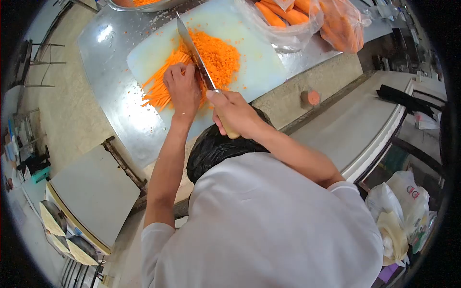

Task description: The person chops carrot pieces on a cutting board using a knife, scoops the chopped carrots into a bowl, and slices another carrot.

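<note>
My right hand (235, 114) is wrapped round the pale handle of a long knife (197, 55), its blade slanting up and left across the carrots. My left hand (183, 89) presses with bent fingers on a bundle of carrot strips (158, 86), close beside the blade. To the right of the blade lies a heap of finely chopped carrot (221, 56). Strips and heap both rest on a whitish cutting board (261, 65). The edge of the blade is partly hidden among the carrots.
A metal table (108, 79) bears the board. Bags of whole carrots (293, 19) stand at the upper right, a metal bowl (144, 6) at the top left. A black plastic bag (206, 149) hangs below the table edge, before my body.
</note>
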{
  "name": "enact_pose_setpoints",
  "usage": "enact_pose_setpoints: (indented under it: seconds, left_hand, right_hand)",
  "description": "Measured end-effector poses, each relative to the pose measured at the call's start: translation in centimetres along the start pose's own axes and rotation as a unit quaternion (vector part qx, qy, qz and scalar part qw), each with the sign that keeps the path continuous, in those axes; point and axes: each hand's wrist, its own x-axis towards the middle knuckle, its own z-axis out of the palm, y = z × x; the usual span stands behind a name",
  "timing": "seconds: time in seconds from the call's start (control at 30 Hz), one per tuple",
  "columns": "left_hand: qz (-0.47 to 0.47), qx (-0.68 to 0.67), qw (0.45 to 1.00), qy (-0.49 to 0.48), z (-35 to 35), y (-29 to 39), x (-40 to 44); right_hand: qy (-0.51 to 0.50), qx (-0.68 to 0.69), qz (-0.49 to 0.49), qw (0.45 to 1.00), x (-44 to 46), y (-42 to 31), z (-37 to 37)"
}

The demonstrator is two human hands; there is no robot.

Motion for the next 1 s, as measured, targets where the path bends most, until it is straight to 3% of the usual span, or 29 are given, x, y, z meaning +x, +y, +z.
enact_pose_setpoints:
  seconds: [0.07, 0.2, 0.33, 0.47, 0.57, 0.67, 0.9, 1.0]
  left_hand:
    - [0.001, 0.01, 1.0, 0.007, 0.5, -0.1, -0.1]
    - [-0.003, -0.011, 1.0, 0.022, 0.7, -0.3, -0.2]
    - [-0.006, -0.015, 1.0, 0.012, 0.4, -0.2, 0.2]
    - [-0.009, -0.026, 0.999, 0.016, 0.4, -0.1, 0.1]
    - [-0.013, -0.023, 1.0, -0.015, -0.4, -0.1, -0.6]
    - [-0.015, -0.022, 1.0, -0.006, 0.2, -0.2, 0.0]
    - [-0.019, -0.049, 0.998, 0.032, -2.2, 0.2, 0.1]
    - [-0.016, -0.015, 0.998, -0.053, -4.3, 2.3, -2.4]
  right_hand:
    - [-0.008, 0.003, 0.03, 1.0, -3.0, -0.9, 0.4]
    - [0.002, -0.016, -0.048, 0.999, 0.9, 3.2, 0.6]
    - [0.001, 0.007, 0.036, 0.999, -2.4, -0.8, 0.7]
    - [0.008, -0.012, -0.013, 1.0, 0.0, 3.1, 0.9]
    - [-0.005, -0.006, -0.008, 1.0, -1.8, -0.1, 0.9]
    - [0.014, 0.034, -0.008, 0.999, -1.9, 2.7, 2.2]
    - [0.008, 0.014, -0.025, 1.0, -0.5, -0.4, -2.2]
    - [0.008, -0.037, -0.047, 0.998, -1.8, -1.3, -4.0]
